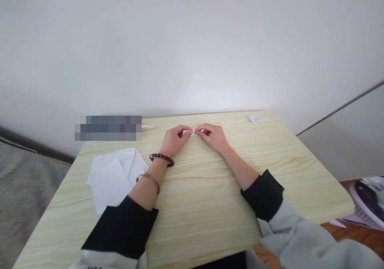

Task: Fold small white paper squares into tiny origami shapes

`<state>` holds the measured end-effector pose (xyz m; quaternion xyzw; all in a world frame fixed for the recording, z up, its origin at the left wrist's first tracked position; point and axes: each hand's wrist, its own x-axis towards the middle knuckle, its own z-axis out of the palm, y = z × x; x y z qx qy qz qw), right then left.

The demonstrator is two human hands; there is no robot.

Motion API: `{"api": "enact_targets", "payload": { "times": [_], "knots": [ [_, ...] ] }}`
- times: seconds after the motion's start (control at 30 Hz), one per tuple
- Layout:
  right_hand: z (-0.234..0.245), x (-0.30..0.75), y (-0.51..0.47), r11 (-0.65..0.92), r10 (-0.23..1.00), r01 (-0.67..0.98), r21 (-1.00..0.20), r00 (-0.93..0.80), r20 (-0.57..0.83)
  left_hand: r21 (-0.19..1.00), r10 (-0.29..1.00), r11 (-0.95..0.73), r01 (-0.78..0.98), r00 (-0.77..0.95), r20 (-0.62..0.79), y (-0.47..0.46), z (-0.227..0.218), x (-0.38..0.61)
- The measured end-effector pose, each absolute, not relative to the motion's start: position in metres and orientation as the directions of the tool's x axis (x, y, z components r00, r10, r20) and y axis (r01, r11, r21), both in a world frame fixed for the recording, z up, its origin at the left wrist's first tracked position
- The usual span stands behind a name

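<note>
A small piece of white paper (pixel 187 132) is pinched between my two hands above the far middle of the table. My left hand (pixel 176 139) grips its left part with thumb and forefinger. From the other side, my right hand (pixel 212 135) pinches its right end, the fingertips of both hands almost meeting. Most of the paper is hidden by the fingers, so its full shape does not show. Left of my left forearm lies a loose stack of white paper sheets (pixel 109 177), partly covered by the wrist.
The light wood-grain table (pixel 204 205) stands against a white wall (pixel 192 49). A small folded white paper (pixel 254 118) lies at its far right. A blurred-out item (pixel 108 128) sits at the far left. On the floor at right is a purple basket (pixel 364 209) with things inside.
</note>
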<state>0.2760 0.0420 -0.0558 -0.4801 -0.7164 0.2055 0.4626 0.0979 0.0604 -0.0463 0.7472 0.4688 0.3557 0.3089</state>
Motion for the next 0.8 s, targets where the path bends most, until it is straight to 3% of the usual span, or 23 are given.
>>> {"api": "enact_targets", "payload": {
  "times": [0.8],
  "knots": [
    [-0.0557,0.2770,0.0409,0.623,0.760,0.542,-0.564,-0.248,0.601,0.831,0.930,-0.328,0.449,0.306,0.201,0.0638,-0.0456,0.0963]
  ]
}}
